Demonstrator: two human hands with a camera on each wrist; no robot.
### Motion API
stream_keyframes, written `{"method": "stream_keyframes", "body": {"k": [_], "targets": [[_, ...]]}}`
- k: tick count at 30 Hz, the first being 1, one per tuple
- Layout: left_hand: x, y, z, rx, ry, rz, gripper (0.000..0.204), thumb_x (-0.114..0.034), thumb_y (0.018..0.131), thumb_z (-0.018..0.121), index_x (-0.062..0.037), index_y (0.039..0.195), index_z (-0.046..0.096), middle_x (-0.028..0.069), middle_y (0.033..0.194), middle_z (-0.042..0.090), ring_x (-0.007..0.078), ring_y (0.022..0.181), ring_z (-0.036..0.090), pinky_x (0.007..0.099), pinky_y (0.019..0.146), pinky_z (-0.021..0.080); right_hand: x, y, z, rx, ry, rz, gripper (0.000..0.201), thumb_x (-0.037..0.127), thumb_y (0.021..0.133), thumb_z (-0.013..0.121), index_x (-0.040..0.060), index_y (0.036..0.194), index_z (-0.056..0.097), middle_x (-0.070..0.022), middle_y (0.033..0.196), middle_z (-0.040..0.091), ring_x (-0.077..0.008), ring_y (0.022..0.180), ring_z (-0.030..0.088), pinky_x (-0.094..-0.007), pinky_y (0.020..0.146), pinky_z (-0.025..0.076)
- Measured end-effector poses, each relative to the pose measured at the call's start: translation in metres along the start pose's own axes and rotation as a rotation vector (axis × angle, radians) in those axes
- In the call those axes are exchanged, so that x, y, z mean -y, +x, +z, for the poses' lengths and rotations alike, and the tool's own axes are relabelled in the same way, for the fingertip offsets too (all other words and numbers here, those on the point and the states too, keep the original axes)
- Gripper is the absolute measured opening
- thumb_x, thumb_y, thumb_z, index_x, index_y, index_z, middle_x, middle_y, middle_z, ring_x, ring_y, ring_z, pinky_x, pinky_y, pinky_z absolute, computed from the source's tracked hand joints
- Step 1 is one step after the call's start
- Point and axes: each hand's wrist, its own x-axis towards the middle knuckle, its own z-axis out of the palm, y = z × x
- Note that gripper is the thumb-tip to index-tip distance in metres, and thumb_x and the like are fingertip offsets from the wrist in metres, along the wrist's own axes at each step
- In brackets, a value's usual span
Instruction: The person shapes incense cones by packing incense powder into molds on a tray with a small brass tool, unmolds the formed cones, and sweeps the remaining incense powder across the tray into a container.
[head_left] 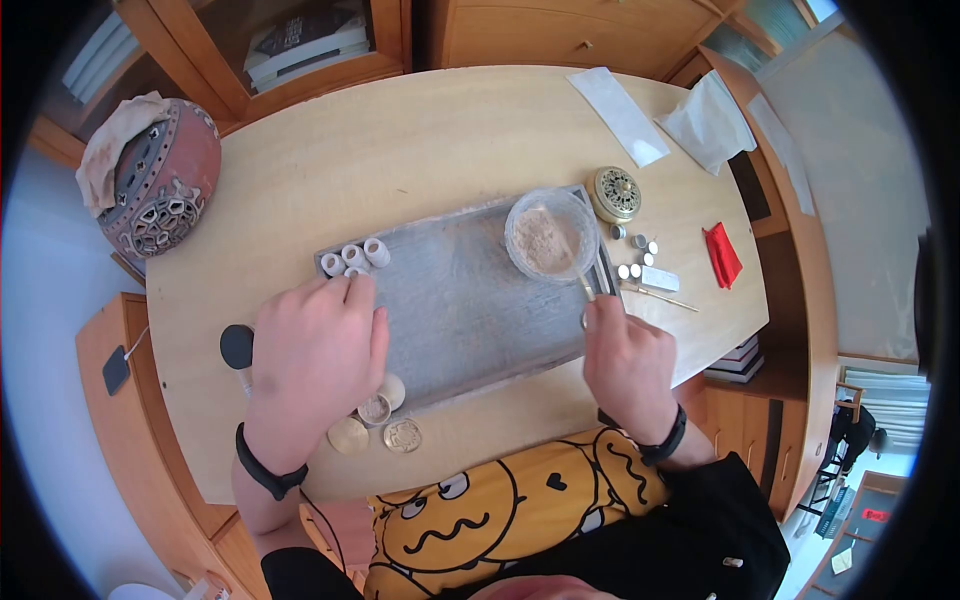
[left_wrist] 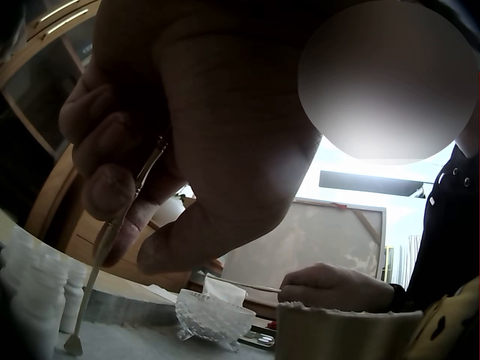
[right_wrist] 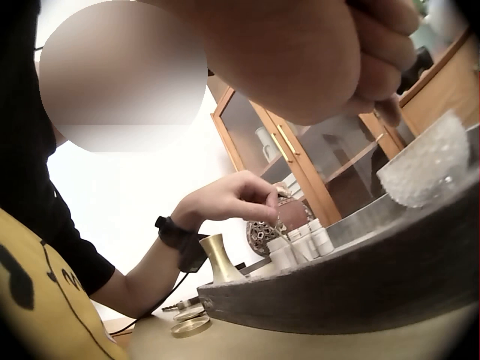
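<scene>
My left hand (head_left: 318, 335) pinches a thin metal spatula (left_wrist: 94, 281) with a small flat spade tip. That tip points down at the tray floor, close beside several small white bottles (head_left: 376, 252) in the tray's left corner. My right hand (head_left: 632, 365) grips a slim light-coloured handle (head_left: 588, 290) that reaches into a textured clear bowl (head_left: 513, 262); its far end is hidden. Brownish powder (head_left: 540, 238) lies in the bowl, which stands at the right end of the grey rectangular tray (head_left: 455, 310).
A brass lidded burner (head_left: 615, 194), small containers (head_left: 649, 247), a thin brush (head_left: 665, 299) and a red pouch (head_left: 722, 255) lie right. Brass discs (head_left: 403, 435) and a flared brass vase (right_wrist: 220, 259) stand near the front-left. A red pierced pot (head_left: 180, 180) sits back left.
</scene>
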Motion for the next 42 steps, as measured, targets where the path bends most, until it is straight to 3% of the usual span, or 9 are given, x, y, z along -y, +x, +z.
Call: {"method": "stream_keyframes", "body": {"k": [11, 13, 20, 26, 32, 35, 39, 41, 42], "targets": [[0.0, -0.002, 0.001, -0.028, -0.067, -0.031, 0.015, -0.014, 0.08, 0.07, -0.003, 0.082, 0.06, 0.0112, 0.074, 0.062, 0.0332, 0.069, 0.063, 0.0442, 0.06, 0.048, 0.001, 0.001, 0.002, -0.018, 0.067, -0.055, 0.015, 0.012, 0.095, 0.062, 0.0061, 0.085, 0.053, -0.0056, 0.051, 0.054, -0.0257, 0.043, 0.058, -0.0371, 0.041, 0.044], [0.001, -0.004, 0.002, -0.003, -0.007, 0.006, 0.016, -0.018, 0.084, 0.068, -0.0041, 0.08, 0.06, 0.0089, 0.07, 0.063, 0.0271, 0.069, 0.066, 0.0396, 0.059, 0.052, 0.009, 0.005, 0.012, 0.165, 0.053, -0.182, 0.018, 0.015, 0.096, 0.06, 0.0055, 0.083, 0.052, -0.0062, 0.051, 0.054, -0.026, 0.042, 0.057, -0.0375, 0.04, 0.044], [-0.001, -0.004, 0.003, 0.008, -0.017, 0.001, 0.016, -0.018, 0.084, 0.067, -0.0042, 0.08, 0.06, 0.0093, 0.07, 0.063, 0.0275, 0.069, 0.066, 0.0404, 0.059, 0.052, 0.02, 0.024, 0.04, 0.25, 0.036, -0.211, 0.008, 0.005, 0.078, 0.059, 0.0018, 0.082, 0.053, -0.0107, 0.051, 0.058, -0.0296, 0.047, 0.064, -0.0383, 0.042, 0.049], [-0.003, -0.003, 0.002, 0.018, -0.022, -0.002, 0.016, -0.018, 0.083, 0.068, -0.0042, 0.079, 0.06, 0.0097, 0.07, 0.063, 0.0277, 0.068, 0.066, 0.0404, 0.059, 0.052, 0.031, 0.026, 0.045, 0.222, 0.04, -0.201, 0.011, 0.004, 0.076, 0.061, 0.0018, 0.08, 0.051, -0.0116, 0.053, 0.059, -0.0278, 0.05, 0.066, -0.0378, 0.043, 0.05], [-0.001, -0.001, 0.0, -0.007, -0.01, 0.025, 0.017, -0.018, 0.083, 0.068, -0.0039, 0.078, 0.06, 0.0098, 0.07, 0.063, 0.0277, 0.068, 0.066, 0.0403, 0.058, 0.052, 0.029, 0.023, 0.051, 0.131, 0.044, -0.178, 0.011, 0.009, 0.089, 0.06, 0.0036, 0.085, 0.051, -0.0095, 0.05, 0.055, -0.0294, 0.046, 0.062, -0.0405, 0.039, 0.046], [-0.001, -0.001, 0.0, -0.002, -0.004, 0.017, 0.017, -0.018, 0.083, 0.068, -0.0038, 0.078, 0.06, 0.0097, 0.07, 0.063, 0.0279, 0.068, 0.066, 0.0404, 0.059, 0.053, 0.033, 0.025, 0.044, 0.169, 0.02, -0.183, 0.012, 0.004, 0.078, 0.062, 0.0027, 0.081, 0.05, -0.0098, 0.054, 0.059, -0.0248, 0.051, 0.065, -0.0353, 0.043, 0.05], [-0.003, -0.001, 0.0, 0.001, -0.013, 0.007, 0.016, -0.018, 0.083, 0.068, -0.004, 0.079, 0.06, 0.0097, 0.07, 0.063, 0.0282, 0.069, 0.067, 0.0408, 0.059, 0.053, 0.03, 0.021, 0.047, 0.16, 0.041, -0.185, 0.012, 0.004, 0.078, 0.061, 0.0032, 0.081, 0.05, -0.0092, 0.054, 0.059, -0.0241, 0.051, 0.065, -0.0348, 0.043, 0.05], [-0.003, 0.0, -0.001, -0.006, -0.01, 0.009, 0.016, -0.017, 0.083, 0.068, -0.0041, 0.079, 0.06, 0.0097, 0.07, 0.064, 0.0283, 0.069, 0.067, 0.041, 0.059, 0.053, 0.027, 0.02, 0.05, 0.087, 0.076, -0.162, 0.016, 0.013, 0.094, 0.059, 0.0039, 0.085, 0.05, -0.008, 0.05, 0.054, -0.0275, 0.044, 0.059, -0.0397, 0.039, 0.045], [-0.002, 0.0, 0.0, 0.003, -0.016, 0.002, 0.016, -0.018, 0.083, 0.068, -0.0041, 0.079, 0.06, 0.0096, 0.071, 0.064, 0.0282, 0.069, 0.067, 0.041, 0.06, 0.053, 0.026, 0.02, 0.048, 0.083, 0.073, -0.161, 0.016, 0.013, 0.094, 0.059, 0.0039, 0.085, 0.05, -0.008, 0.05, 0.054, -0.0275, 0.044, 0.059, -0.0397, 0.039, 0.045]]}}
